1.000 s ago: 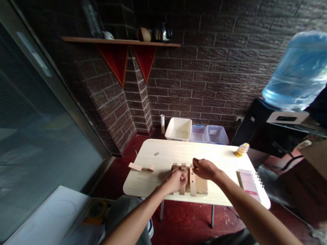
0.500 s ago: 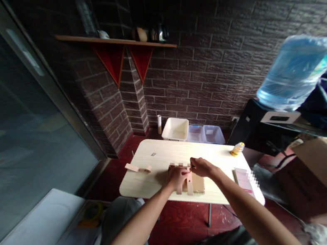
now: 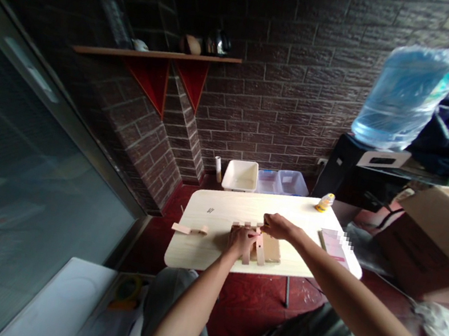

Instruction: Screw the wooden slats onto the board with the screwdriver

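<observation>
A tan board (image 3: pixel 273 248) lies near the middle of the table, with several pale pinkish strips across it. One slanted strip (image 3: pixel 259 250) has a dark hole in it. My left hand (image 3: pixel 241 241) lies over the strips, its thumb and fingers closed at the slanted strip's upper part. Close by, at the board's far edge, my right hand (image 3: pixel 277 226) is curled into a fist. A small yellowish bit shows under it, too small to name. Further left lies a loose pale strip (image 3: pixel 182 229) beside a curled piece (image 3: pixel 203 230).
Small dark thin pieces (image 3: pixel 210 210) lie on the pale table (image 3: pixel 223 199). A yellow-capped bottle (image 3: pixel 325 203) and a flat pinkish item (image 3: pixel 334 246) are at its right. Plastic bins (image 3: pixel 240 175) stand behind it; a cardboard box (image 3: pixel 432 245) is to the right.
The view has shifted very slightly. Both hands stay at the board in nearly the same place, and the strips look unmoved.
</observation>
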A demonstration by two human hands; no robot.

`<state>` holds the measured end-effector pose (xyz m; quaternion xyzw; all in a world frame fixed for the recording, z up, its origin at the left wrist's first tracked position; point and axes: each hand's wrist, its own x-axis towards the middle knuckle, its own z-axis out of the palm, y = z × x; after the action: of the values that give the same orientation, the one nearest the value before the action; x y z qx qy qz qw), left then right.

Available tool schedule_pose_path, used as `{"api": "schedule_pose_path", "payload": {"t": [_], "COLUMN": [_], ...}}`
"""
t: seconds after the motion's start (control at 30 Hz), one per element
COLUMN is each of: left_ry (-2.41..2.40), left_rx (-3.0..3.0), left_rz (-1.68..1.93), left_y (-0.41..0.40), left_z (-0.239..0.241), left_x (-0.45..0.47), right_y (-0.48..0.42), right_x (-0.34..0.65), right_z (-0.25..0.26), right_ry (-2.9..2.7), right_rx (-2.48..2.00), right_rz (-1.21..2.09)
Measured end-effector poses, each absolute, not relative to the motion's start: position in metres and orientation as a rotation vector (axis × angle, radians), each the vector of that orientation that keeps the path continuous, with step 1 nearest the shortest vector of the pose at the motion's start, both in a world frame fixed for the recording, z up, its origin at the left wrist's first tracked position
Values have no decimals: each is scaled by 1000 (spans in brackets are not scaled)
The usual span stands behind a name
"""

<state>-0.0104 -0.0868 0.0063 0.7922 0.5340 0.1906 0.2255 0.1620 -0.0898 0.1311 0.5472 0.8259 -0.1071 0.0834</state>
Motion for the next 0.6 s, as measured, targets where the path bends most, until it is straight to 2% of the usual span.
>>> {"api": "schedule_pose_path", "payload": {"t": [0.6], "left_ry": [1413], "left_rx": [2167], "left_rz": [664], "left_y": [-86], "left_z": [-8], "left_x": [-13], "right_y": [-91], "right_x": [150], "right_z": [124], "right_ry": [2557], "right_rx": [1511], "right_rz": [-130]}}
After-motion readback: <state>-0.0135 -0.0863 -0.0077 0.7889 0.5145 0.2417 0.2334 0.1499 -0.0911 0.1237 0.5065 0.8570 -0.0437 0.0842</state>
